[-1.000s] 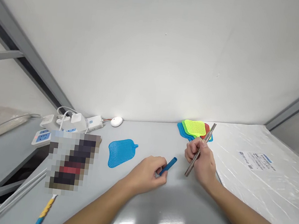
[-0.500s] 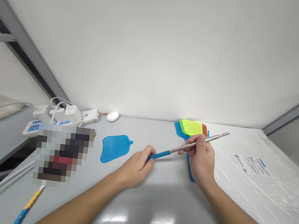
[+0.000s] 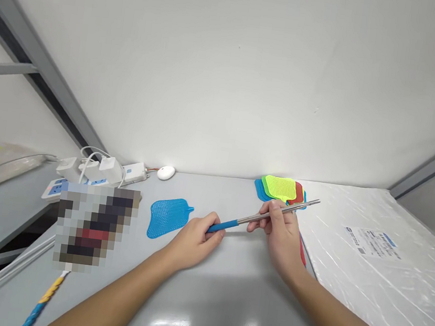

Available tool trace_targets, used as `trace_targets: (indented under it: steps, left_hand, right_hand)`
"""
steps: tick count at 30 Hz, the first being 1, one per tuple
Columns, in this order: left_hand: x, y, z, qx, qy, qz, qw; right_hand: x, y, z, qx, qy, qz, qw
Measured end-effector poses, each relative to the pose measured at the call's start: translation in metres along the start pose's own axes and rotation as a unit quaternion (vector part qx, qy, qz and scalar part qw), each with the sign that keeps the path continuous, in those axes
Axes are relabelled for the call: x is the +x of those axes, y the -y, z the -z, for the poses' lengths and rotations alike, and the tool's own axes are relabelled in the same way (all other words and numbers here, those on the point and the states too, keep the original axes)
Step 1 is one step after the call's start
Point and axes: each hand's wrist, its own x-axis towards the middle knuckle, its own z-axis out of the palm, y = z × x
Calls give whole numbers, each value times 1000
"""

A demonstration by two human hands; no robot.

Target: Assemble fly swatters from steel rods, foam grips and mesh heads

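Both hands hold one telescopic fly swatter handle (image 3: 248, 218) slantwise above the table. My left hand (image 3: 195, 239) is closed around its blue grip. My right hand (image 3: 282, 237) pinches the silver metal tube farther along, and the thin tip sticks out beyond the fingers. A loose blue swatter head (image 3: 169, 217) with a short stub lies flat to the left of my left hand. Behind my right hand lies a pile of swatters with a yellow-green head (image 3: 280, 187) on top; blue and red ones show under it. My right hand hides part of that pile.
A power strip with white plugs (image 3: 109, 170) and a white oval device (image 3: 166, 172) sit at the back left. A pixelated patch covers something there, with a blue and yellow braided cord (image 3: 44, 298) below. A plastic-wrapped white slab (image 3: 376, 288) lies at the right.
Both hands and the handle have shifted slightly left in view. The metal tube sticks out less beyond my right hand. More of the swatter pile shows, a red handle too.
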Motion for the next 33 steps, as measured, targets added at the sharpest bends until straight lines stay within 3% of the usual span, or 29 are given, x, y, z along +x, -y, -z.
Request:
trace_targets:
  steps: [4,9,18,22,24,27,30,33]
  left_hand:
    - [1,0,0,11,-4,1,1000]
    - [5,3,-1,13,-5,-1,1000]
    - [3,4,3,-8,0,-10,1000]
    - [3,8,2,-139,-33,-50,989]
    - [6,12,1,-258,-73,-60,961]
    - [12,16,3,-448,-100,-16,888]
    - [17,15,6,-577,-83,46,811]
    - [17,12,7,-636,-57,81,765]
  right_hand:
    - [-2,-4,-2,-49,61,2,997]
    - [-8,-4,-5,-98,150,-50,983]
    - [-10,-9,2,-106,82,-20,991]
    - [-9,-13,2,-78,56,-28,995]
    - [-10,-14,0,-56,56,-36,996]
    - [-15,-14,-1,-41,69,-54,995]
    - [-21,-14,-3,-53,97,-77,991]
    - [-28,-16,-5,-90,144,-82,982]
